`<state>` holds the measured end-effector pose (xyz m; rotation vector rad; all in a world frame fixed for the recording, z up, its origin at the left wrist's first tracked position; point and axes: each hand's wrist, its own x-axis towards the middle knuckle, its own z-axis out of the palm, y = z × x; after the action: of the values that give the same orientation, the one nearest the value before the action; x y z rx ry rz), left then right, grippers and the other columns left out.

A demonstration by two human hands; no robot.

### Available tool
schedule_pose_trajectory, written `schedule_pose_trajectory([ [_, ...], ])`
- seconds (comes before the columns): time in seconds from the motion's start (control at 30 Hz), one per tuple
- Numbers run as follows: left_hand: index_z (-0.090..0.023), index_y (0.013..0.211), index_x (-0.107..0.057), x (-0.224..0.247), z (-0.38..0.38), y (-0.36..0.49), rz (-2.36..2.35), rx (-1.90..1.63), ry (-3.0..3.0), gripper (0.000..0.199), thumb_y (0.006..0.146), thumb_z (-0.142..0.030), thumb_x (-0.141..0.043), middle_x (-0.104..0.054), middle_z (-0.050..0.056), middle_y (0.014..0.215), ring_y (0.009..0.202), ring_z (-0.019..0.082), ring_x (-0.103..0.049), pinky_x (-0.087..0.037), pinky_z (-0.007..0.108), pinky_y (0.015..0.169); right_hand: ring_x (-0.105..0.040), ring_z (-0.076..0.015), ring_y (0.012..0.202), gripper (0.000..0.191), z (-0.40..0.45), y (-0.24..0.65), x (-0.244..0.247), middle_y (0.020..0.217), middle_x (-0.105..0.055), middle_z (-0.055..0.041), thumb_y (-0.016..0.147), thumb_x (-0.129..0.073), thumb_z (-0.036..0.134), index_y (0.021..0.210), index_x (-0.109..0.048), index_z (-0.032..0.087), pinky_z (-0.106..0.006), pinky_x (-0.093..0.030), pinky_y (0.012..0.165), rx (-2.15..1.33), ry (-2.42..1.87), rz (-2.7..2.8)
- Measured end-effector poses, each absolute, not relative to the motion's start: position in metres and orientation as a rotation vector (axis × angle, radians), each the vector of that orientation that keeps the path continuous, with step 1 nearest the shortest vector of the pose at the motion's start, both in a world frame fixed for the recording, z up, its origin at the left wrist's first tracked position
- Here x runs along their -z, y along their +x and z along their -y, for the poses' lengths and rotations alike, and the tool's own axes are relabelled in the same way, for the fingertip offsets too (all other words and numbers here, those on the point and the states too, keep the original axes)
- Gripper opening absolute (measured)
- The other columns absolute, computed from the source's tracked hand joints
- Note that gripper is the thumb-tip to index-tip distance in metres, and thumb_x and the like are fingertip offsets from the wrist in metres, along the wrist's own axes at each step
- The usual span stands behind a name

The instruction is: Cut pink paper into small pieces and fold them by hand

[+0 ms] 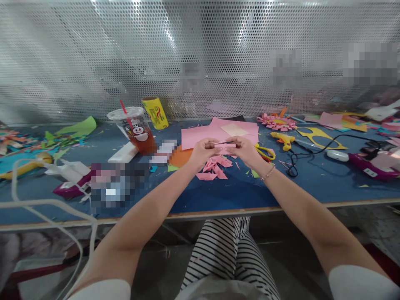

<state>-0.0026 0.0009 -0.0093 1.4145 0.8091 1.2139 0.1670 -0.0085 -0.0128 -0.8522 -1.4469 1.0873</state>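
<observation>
Between my two hands is a small strip of pink paper (225, 148), folded or rolled, pinched at both ends. My left hand (202, 151) is closed on its left end, and my right hand (244, 148) grips the right end. Just below lies a pile of pink paper scraps (215, 167). Behind my hands rest large pink sheets (193, 136) with a pale cream piece of paper (235, 129) on top. Yellow-handled scissors (267, 153) lie right beside my right hand, their blades mostly hidden. An orange sheet (181, 157) is next to my left hand.
A plastic cup of dark red drink (142, 135) with a straw and a yellow can (156, 113) stand at the left. At the right lie a yellow glue gun (283, 141), a black cord (291, 163) and a pink paper flower (276, 121). A perforated metal screen (218, 54) rises behind.
</observation>
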Motion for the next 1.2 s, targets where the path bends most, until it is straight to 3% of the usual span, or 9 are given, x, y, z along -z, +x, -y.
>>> schedule_pose_trajectory([
  [0.13,-0.013,0.082,-0.061,0.008,-0.001,-0.003,-0.847,-1.220,1.402,0.032,0.055,-0.028,-0.074,-0.061,0.000,0.069,0.063,0.008,-0.057,-0.051,0.026,0.066,-0.055,-0.0087,0.057,0.032,0.011,0.165,0.009,0.063,-0.055,0.0044,0.061,-0.067,0.027,0.091,-0.058,0.017,-0.028,-0.054,0.062,-1.108,-0.941,1.420],
  [0.53,-0.014,0.081,-0.060,0.008,0.001,-0.002,-0.836,-1.220,1.385,0.033,0.054,-0.025,-0.075,-0.059,-0.002,0.066,0.061,0.008,-0.057,-0.054,0.030,0.068,-0.061,-0.0098,0.059,0.025,0.009,0.168,0.010,0.075,-0.065,-0.0005,0.064,-0.067,0.027,0.085,-0.061,0.016,-0.027,-0.056,0.062,-1.130,-0.907,1.439],
  [1.2,-0.013,0.078,-0.061,0.009,0.000,-0.001,-0.835,-1.226,1.328,0.031,0.053,-0.023,-0.075,-0.060,-0.001,0.067,0.062,0.008,-0.058,-0.054,0.031,0.070,-0.063,-0.0134,0.063,0.018,0.011,0.165,0.008,0.069,-0.065,-0.0002,0.063,-0.067,0.026,0.079,-0.063,0.017,-0.033,-0.057,0.067,-0.991,-0.985,1.447],
])
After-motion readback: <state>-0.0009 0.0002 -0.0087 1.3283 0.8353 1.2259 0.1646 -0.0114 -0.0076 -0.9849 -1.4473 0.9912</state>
